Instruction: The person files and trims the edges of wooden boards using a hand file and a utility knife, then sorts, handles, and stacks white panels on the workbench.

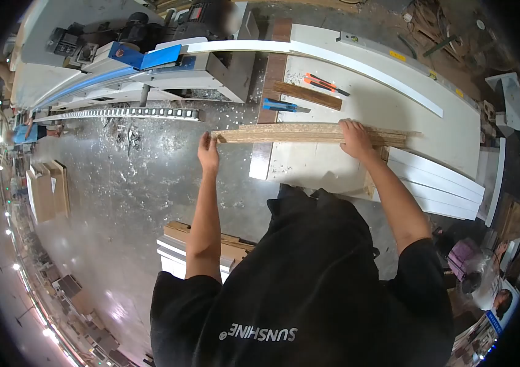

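Several narrow particleboard strips [284, 133] lie stacked together across the pale worktable [309, 162], their left ends sticking out past its edge. My left hand [208, 153] is closed around those left ends, over the floor. Farther right, my right hand [356, 140] grips the same strips from above, fingers over the far side. Just beyond them on the table are a brown wood strip [309, 96], blue utility knives [284, 106] and orange-and-black utility knives [322, 83].
White boards [434, 183] are stacked right of my right hand. A long white strip [364, 68] and a level [388, 54] lie at the back. A machine [211, 76] and roller rail [131, 114] stand left. Boards [177, 251] rest by my left elbow; a person [486, 287] is at right.
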Demonstrator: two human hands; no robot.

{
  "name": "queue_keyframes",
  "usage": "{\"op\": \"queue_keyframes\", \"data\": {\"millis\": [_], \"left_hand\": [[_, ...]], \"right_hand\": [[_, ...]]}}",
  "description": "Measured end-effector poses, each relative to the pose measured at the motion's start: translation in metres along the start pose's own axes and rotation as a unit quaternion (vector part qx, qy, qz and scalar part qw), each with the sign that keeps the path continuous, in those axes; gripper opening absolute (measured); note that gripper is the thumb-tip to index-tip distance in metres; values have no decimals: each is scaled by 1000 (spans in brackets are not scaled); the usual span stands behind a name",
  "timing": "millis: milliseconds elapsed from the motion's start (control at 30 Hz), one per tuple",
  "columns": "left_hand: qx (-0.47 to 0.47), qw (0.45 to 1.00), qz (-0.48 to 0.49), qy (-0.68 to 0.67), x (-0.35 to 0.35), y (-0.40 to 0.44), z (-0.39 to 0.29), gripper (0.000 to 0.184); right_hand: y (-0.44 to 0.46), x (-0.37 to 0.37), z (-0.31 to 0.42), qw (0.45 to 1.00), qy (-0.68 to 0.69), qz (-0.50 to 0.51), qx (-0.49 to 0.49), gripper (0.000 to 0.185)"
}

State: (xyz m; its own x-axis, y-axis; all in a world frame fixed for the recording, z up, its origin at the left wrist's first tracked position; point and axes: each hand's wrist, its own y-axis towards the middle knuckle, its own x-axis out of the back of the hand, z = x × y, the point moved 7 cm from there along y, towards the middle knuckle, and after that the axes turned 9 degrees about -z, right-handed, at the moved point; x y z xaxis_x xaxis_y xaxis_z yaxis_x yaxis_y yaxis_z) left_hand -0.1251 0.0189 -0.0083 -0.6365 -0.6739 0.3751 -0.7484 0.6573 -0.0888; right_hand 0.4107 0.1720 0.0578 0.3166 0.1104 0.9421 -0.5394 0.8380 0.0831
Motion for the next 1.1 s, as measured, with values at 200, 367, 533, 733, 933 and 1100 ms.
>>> {"op": "queue_keyframes", "data": {"millis": [200, 367, 533, 733, 933, 1100], "left_hand": [[-2, 999, 29, 31, -23, -27, -36, 59], [-15, 998, 59, 10, -39, -30, -27, 59], [-8, 994, 102, 36, -58, -44, -39, 54], [-148, 958, 67, 234, -93, -54, -113, 49], [-365, 882, 201, 220, -237, -60, -224, 51], [-547, 774, 239, 210, -387, -67, -292, 60]], "right_hand": [[1, 0, 1, 999, 28, -20, 2, 54], [0, 6, 6, 999, 40, -37, -3, 52], [-3, -4, 1, 999, 1, -20, -39, 50], [-11, 17, 13, 993, -30, -89, -70, 70], [-65, 69, 67, 969, 177, -112, -127, 70], [-138, 114, 81, 949, 218, -131, -188, 34]]}}
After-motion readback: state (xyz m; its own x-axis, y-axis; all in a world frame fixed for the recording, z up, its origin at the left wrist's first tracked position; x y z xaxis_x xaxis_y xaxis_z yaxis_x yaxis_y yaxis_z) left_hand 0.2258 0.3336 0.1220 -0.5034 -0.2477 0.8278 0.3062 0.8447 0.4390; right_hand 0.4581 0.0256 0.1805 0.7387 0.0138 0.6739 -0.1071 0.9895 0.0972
